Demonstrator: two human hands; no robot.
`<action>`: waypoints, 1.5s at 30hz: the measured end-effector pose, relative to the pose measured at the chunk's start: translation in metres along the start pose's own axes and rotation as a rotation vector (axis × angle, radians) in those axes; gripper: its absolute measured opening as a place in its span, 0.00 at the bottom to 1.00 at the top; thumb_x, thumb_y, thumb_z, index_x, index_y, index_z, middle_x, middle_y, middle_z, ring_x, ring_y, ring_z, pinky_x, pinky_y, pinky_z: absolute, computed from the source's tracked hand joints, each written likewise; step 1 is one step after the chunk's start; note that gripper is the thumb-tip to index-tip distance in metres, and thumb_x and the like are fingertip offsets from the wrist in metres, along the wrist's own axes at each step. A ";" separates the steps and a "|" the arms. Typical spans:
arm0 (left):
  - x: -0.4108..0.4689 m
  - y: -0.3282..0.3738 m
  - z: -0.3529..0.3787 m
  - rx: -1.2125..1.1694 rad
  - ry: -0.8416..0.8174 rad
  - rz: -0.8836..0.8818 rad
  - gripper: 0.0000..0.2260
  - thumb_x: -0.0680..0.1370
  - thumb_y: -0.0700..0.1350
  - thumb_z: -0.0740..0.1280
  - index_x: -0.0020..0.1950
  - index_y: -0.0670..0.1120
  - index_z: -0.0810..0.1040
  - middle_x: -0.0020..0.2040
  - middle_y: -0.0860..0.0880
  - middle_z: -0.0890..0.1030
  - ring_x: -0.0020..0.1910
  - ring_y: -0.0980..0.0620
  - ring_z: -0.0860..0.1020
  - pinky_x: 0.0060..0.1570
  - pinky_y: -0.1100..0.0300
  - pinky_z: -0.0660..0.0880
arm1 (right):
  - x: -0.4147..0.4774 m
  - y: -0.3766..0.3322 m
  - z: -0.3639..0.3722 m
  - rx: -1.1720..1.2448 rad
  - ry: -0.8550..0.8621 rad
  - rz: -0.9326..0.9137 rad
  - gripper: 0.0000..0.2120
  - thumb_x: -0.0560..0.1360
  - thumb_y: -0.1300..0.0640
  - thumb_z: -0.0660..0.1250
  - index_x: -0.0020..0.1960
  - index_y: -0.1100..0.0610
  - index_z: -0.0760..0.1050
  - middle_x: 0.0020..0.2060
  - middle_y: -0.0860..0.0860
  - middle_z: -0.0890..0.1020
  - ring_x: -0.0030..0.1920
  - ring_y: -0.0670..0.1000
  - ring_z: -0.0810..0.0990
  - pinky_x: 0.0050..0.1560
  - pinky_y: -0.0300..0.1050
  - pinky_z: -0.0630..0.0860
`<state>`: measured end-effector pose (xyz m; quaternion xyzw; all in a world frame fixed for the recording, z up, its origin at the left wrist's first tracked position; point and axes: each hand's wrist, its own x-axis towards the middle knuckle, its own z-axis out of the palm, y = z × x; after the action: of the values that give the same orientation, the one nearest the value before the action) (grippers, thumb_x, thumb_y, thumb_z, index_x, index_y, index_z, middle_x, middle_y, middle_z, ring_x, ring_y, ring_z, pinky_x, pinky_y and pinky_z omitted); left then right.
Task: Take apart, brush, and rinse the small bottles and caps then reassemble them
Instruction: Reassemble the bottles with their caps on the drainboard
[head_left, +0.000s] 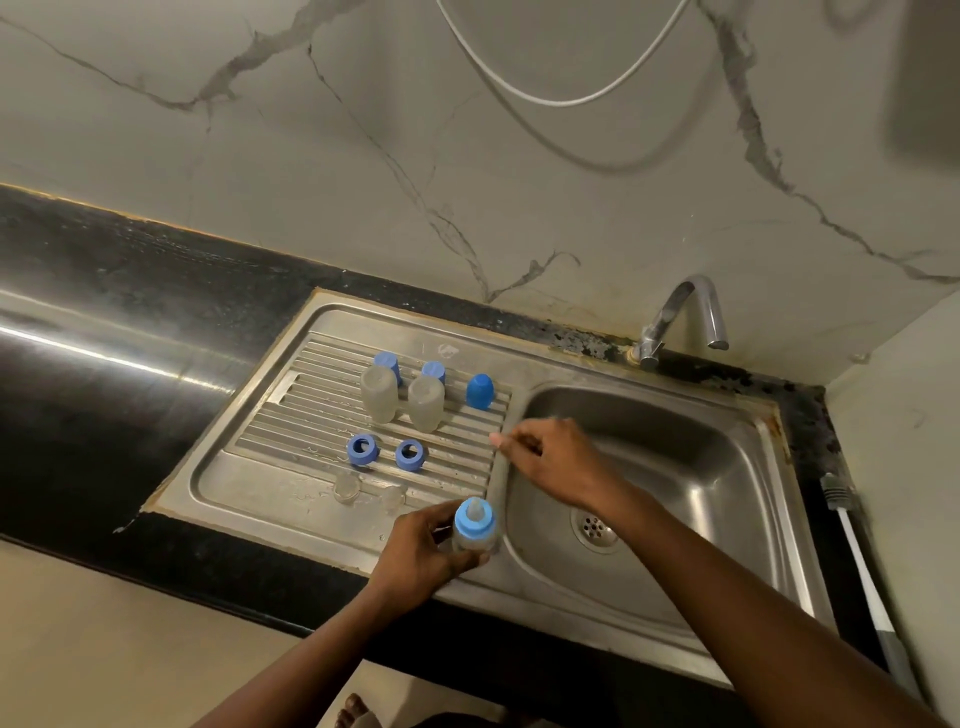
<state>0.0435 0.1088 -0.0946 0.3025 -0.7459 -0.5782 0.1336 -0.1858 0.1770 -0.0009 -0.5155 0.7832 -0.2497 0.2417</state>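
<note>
Now in hand: my left hand (421, 551) grips the assembled bottle (475, 527), fingers curled round its clear body; the blue ring and teat point up.
Where it sits: over the front edge of the draining board (249, 483), just beside the sink bowl (675, 467).
Right hand: it (545, 454) hovers over the ridge between board and bowl, fingers loosely bent, one fingertip stretched towards the board. I see nothing in it, though it is blurred.
Handling: I judge the bottle to be light, stiff plastic, probably wet and slippery, with a soft teat. I would hold it by the body, never the teat.
Likely next grip: the blue cap (479, 391) stands at the back of the board, apart from the right fingers. I would pinch its sides.
Loose parts: two bare bottles (379, 395) and two blue rings (362, 450) are on the board.
</note>
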 end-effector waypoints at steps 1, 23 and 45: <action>0.001 0.000 -0.001 -0.024 0.025 -0.012 0.27 0.72 0.52 0.83 0.70 0.56 0.82 0.63 0.62 0.85 0.65 0.61 0.81 0.71 0.51 0.76 | 0.009 0.001 -0.003 0.016 0.032 0.009 0.14 0.82 0.36 0.64 0.50 0.45 0.81 0.37 0.42 0.81 0.39 0.36 0.80 0.39 0.36 0.71; 0.023 0.033 -0.032 -0.150 0.344 -0.065 0.24 0.70 0.54 0.85 0.64 0.57 0.84 0.59 0.58 0.86 0.60 0.56 0.83 0.56 0.51 0.85 | 0.159 0.019 0.043 -0.360 -0.060 0.064 0.26 0.81 0.56 0.70 0.77 0.51 0.70 0.68 0.55 0.77 0.64 0.57 0.79 0.63 0.52 0.78; 0.021 0.071 -0.031 -0.075 0.262 0.144 0.25 0.67 0.58 0.82 0.62 0.74 0.81 0.57 0.62 0.86 0.56 0.60 0.84 0.51 0.64 0.82 | 0.020 -0.035 -0.090 0.354 -0.229 -0.090 0.22 0.75 0.53 0.79 0.68 0.48 0.80 0.61 0.50 0.82 0.53 0.54 0.87 0.47 0.54 0.87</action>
<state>0.0231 0.0818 -0.0220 0.3157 -0.7197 -0.5502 0.2823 -0.2264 0.1593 0.0873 -0.5246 0.6707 -0.3339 0.4044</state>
